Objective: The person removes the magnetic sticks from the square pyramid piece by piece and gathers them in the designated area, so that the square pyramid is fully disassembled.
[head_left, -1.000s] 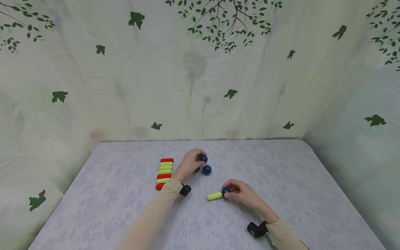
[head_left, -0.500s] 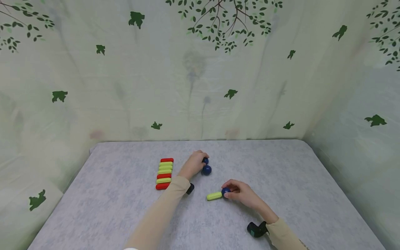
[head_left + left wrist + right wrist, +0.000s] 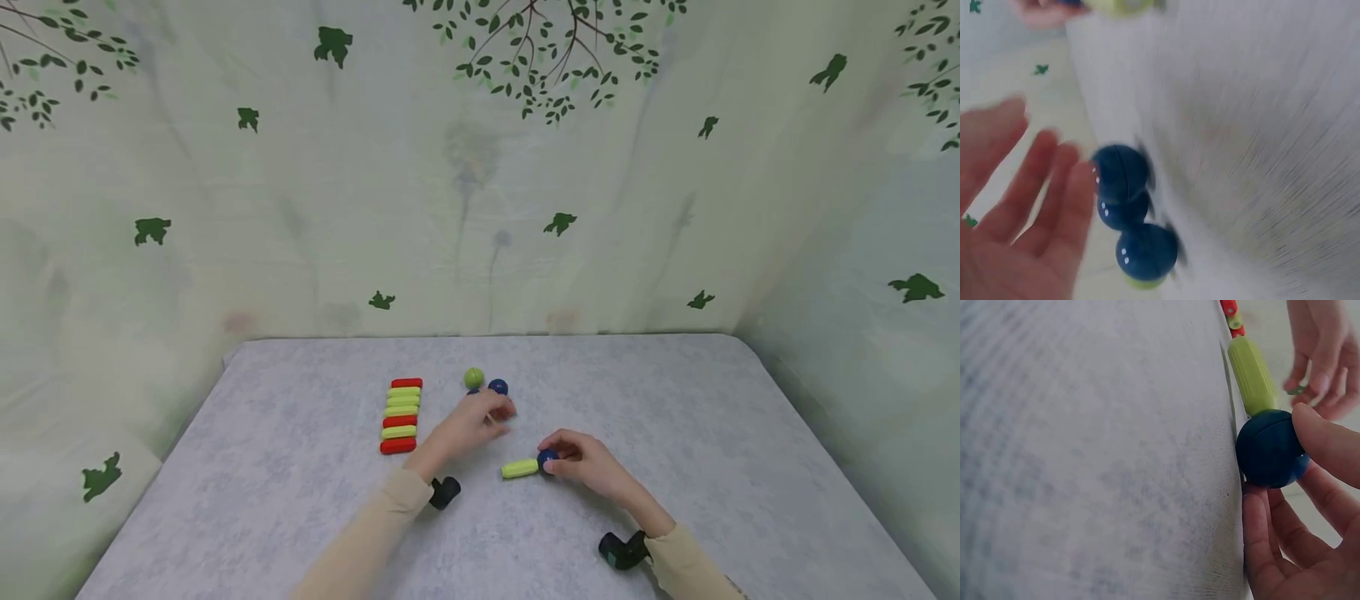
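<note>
My left hand [image 3: 474, 427] is over the table just on the near side of a group of balls, holding nothing. In the left wrist view its relaxed fingers [image 3: 1041, 187] stand beside several glossy balls: a near blue ball [image 3: 1124, 172], another blue ball [image 3: 1147, 251] and a sliver of a green ball [image 3: 1144, 284]. The head view shows the green ball [image 3: 474, 377] behind; the left hand covers part of the group. My right hand [image 3: 592, 468] pinches a blue ball [image 3: 1272, 449] between thumb and fingers. A ribbed yellow-green rod [image 3: 1252, 376] touches that ball end-on.
Left of my left hand, a column of red and yellow-green rods [image 3: 401, 416] lies side by side on the grey-mottled table [image 3: 675, 417]. A leaf-printed cloth [image 3: 337, 183] hangs behind the table's far edge. Black wrist cameras [image 3: 622, 550] sit on both wrists.
My left hand has let go of a blue ball and drawn back toward me, bringing the green ball into sight. The right hand keeps its pinch, nearly still; the head view has shifted slightly.
</note>
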Available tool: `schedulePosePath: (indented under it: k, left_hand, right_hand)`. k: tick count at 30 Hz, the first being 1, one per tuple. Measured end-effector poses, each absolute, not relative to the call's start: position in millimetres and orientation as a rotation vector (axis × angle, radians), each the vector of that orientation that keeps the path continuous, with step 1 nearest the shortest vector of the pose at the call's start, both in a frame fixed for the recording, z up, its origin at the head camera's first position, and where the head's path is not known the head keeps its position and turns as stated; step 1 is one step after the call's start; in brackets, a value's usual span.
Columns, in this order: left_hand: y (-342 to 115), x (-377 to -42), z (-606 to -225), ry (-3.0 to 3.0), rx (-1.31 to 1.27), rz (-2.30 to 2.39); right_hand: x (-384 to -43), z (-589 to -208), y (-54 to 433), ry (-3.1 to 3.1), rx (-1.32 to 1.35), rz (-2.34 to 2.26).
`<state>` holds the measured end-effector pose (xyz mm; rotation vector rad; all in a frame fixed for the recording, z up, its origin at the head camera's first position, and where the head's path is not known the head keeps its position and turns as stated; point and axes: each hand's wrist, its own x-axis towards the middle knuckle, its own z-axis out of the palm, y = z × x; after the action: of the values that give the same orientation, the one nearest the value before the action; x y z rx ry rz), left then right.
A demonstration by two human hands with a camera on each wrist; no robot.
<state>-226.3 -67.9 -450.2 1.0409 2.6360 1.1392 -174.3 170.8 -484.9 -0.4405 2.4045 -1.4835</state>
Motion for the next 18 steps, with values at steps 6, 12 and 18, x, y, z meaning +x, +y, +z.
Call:
schedulePosePath:
  k: [6,12,18]
  left_hand:
    - [-61.6,-198.8,-461.6,2.529,1.032,0.982]
    - [-53.8,-193.1,-468.1,2.630,1.038,0.966]
    - [-61.0,-191.0,-468.2,2.748,1.003,0.917]
  right_hand:
    - [-174.8,-483.5,170.4,2.422,-0.453,-1.500]
    - [-174.6,-482.0,169.5,2.437,-0.461,-1.534]
    - [-174.1,-478.4,166.8,2.465,-0.462,-1.515]
